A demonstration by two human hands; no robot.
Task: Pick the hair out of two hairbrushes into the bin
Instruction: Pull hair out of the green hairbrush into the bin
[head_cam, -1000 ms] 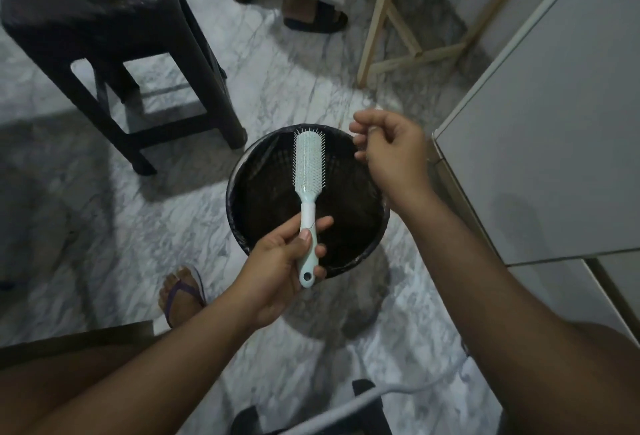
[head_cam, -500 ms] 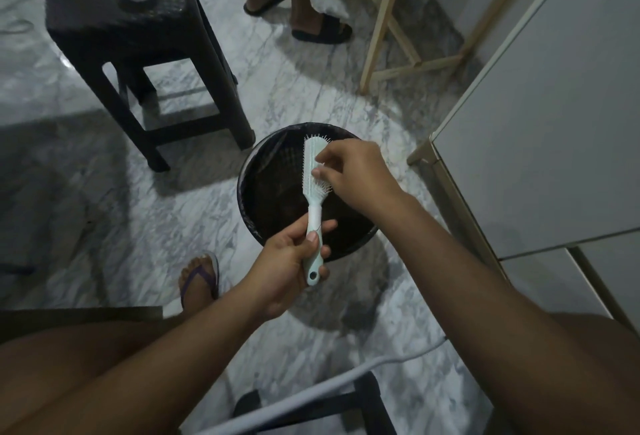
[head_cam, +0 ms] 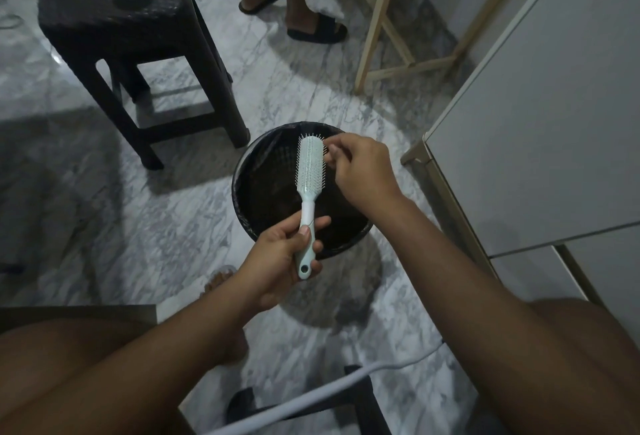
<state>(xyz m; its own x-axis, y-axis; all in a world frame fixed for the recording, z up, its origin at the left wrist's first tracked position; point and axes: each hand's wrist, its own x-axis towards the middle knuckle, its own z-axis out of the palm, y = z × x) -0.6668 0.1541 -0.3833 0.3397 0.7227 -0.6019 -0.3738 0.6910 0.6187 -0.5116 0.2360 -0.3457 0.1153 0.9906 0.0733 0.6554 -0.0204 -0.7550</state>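
Note:
A pale mint hairbrush (head_cam: pixel 309 171) is held upright over the black lined bin (head_cam: pixel 246 171), bristles facing me. My left hand (head_cam: pixel 282 258) grips its handle near the bottom. At the right edge of the brush head my right hand (head_cam: pixel 363 171) has its fingertips pinched together by the bristles; whether any hair is between them is too fine to see. Dark hair lies in the bottom of the bin. No second hairbrush is in view.
A dark woven stool (head_cam: pixel 117 19) with a white cylinder and a cloth stands at the back left. Another person's feet in black slides (head_cam: pixel 317 31) are beyond the bin. Wooden frame legs (head_cam: pixel 372 36) and a white cabinet (head_cam: pixel 540 123) are at right. A white cable (head_cam: pixel 311 396) crosses the marble floor.
My right hand came in from beside the bin onto the bristles, then shifted up to the right edge of the brush head. The left hand kept hold of the handle.

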